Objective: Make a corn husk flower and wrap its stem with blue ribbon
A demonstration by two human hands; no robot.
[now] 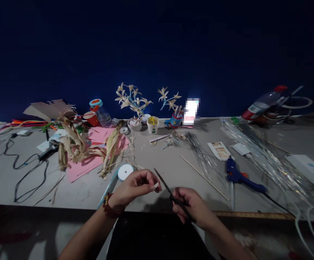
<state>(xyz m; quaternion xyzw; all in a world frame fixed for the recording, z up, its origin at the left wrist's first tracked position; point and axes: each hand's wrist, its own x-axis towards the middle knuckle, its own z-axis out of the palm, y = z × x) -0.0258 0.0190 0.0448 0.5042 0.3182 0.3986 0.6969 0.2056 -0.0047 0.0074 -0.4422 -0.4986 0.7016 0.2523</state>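
at right, dark scissors [178, 202], apparently, in right hand [188, 205].

The single view is dim, with a pixelated, blown-out white glowing rectangle [191, 110] above centre, soft shadow on the pale grey tabletop [157, 155] beneath the hands, near-black lower centre, and stretched, softly blurred left and right edges.
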